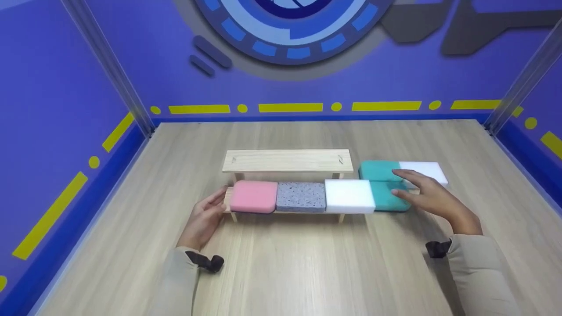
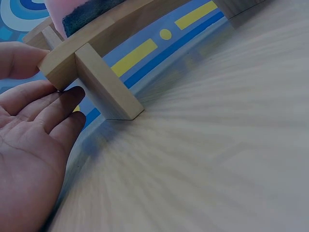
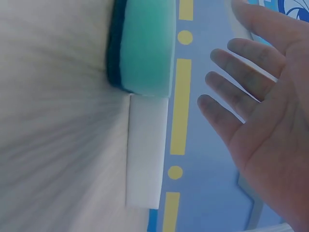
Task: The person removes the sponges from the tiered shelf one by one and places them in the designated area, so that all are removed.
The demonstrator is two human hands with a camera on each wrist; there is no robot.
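Observation:
My left hand (image 1: 206, 218) pinches the left end of a low wooden rack (image 2: 60, 67), its thumb and fingers at the board's end. On that board, side by side, lie a pink sponge (image 1: 253, 196), a speckled grey sponge (image 1: 300, 196) and a white sponge (image 1: 350, 195). My right hand (image 1: 432, 197), fingers spread and holding nothing, hovers over the right-hand sponges. Beneath and beside it are a front green sponge (image 1: 386, 199), a rear green sponge (image 1: 378, 169) and another white sponge (image 1: 428, 170), partly hidden by the hand. The right wrist view shows the palm (image 3: 275, 145) bare.
Behind the row of sponges stands a higher wooden board (image 1: 287, 160) with nothing on top. The light wood table (image 1: 285, 272) is bounded by blue printed walls (image 1: 145, 79) at the back and sides.

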